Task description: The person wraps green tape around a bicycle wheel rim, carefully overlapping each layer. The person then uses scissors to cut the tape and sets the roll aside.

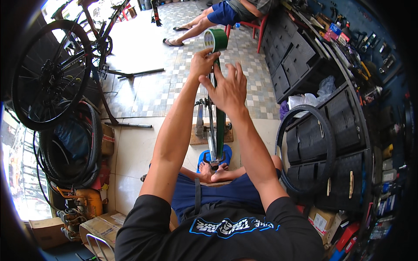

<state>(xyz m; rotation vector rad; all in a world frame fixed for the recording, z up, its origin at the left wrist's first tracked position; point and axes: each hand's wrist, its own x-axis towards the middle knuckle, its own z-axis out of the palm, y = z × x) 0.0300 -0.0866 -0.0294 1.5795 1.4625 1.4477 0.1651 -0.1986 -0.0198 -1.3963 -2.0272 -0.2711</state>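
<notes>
laying green tape along the wheel, by the look of it, and partway through. done: one green strip runs lengthwise down the wheel's right side. it leads up to the tape roll, so i judge it uncut. remaining, my guess: pressing it flat, carrying on round, cutting. can't tell if the hidden part is covered.

roll stands on edge above the wheel's far end, past the far edge of the stand's wooden base. left hand: fingers together, clamped at the roll's near edge. right hand: fingers spread apart over the strip; can't tell if they press.

materials: tape smooth, dark green, a pale-cored ring. wheel narrow, silvery metal. stand looks metal, bolted-up shape, on a flat brown block; blue slippers just off its near edge.
</notes>
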